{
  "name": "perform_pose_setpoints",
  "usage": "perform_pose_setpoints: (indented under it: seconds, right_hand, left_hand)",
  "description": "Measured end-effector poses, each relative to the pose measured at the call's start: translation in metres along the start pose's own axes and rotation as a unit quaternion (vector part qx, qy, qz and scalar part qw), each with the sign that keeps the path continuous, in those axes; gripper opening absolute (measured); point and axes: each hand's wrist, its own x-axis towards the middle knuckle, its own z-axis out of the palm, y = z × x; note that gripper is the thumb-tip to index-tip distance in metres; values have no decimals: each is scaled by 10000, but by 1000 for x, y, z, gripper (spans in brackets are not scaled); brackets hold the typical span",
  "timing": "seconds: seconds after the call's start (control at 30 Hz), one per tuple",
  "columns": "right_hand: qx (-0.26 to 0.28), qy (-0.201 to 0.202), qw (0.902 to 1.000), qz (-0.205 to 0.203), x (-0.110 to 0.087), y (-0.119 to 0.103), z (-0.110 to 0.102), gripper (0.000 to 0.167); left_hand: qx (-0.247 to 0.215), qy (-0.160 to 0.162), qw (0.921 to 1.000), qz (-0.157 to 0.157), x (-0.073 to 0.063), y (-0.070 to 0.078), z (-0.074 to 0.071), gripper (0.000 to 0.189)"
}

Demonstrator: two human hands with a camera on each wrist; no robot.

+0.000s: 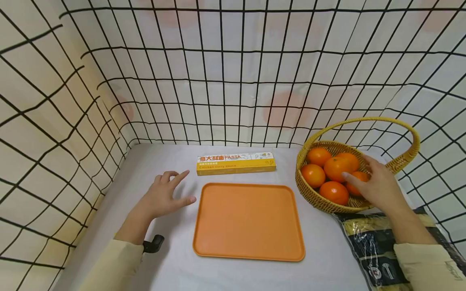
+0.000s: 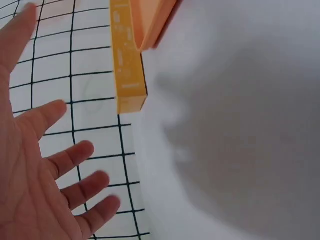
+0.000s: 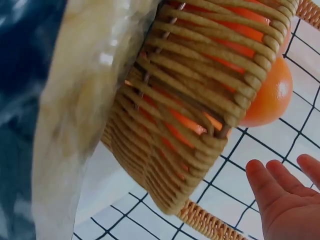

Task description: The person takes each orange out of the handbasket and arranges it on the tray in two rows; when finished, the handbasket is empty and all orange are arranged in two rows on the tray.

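Several oranges (image 1: pixel 334 193) lie in a wicker basket (image 1: pixel 309 193) with a tall arched handle (image 1: pixel 378 119). My right hand (image 1: pixel 382 186) hovers over the basket's right side, thumb and fingers spread above the rightmost orange. In the right wrist view its extended fingers (image 3: pixel 270 192) stand apart from the basket's woven side and the orange (image 3: pixel 272 97) showing over the rim. At the left my left hand (image 1: pixel 164 197) is held above the table, fingers spread, holding nothing. It is nearest to an orange rectangular tray (image 1: pixel 249 222) and a yellow pasta box (image 1: pixel 236 165).
A dark and clear plastic bag of pasta-like pieces (image 1: pixel 371 258) lies in front of the basket, partly under my right forearm. Black wire grid panels (image 1: pixel 240 81) stand along the back and both sides. A white cloth (image 1: pixel 174 266) covers the table.
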Motion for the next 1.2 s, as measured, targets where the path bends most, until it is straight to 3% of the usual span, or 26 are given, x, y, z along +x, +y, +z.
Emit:
perform_pose_setpoints:
  seconds: [0.4, 0.63, 0.87, 1.2]
  right_hand:
    - [244, -25, 9996, 110, 11, 0, 7, 102]
    - [394, -180, 9990, -78, 19, 3, 11, 106]
    - [323, -376, 9986, -169, 27, 1, 12, 106]
    - [240, -379, 9985, -326, 36, 0, 18, 102]
  left_hand:
    - [-516, -321, 9980, 165, -7, 7, 25, 77]
    - [-817, -601, 9946, -235, -9, 13, 35, 69]
    - [-1064, -391, 9922, -520, -12, 17, 45, 68]
    - [-1227, -201, 9906, -563, -12, 14, 58, 64]
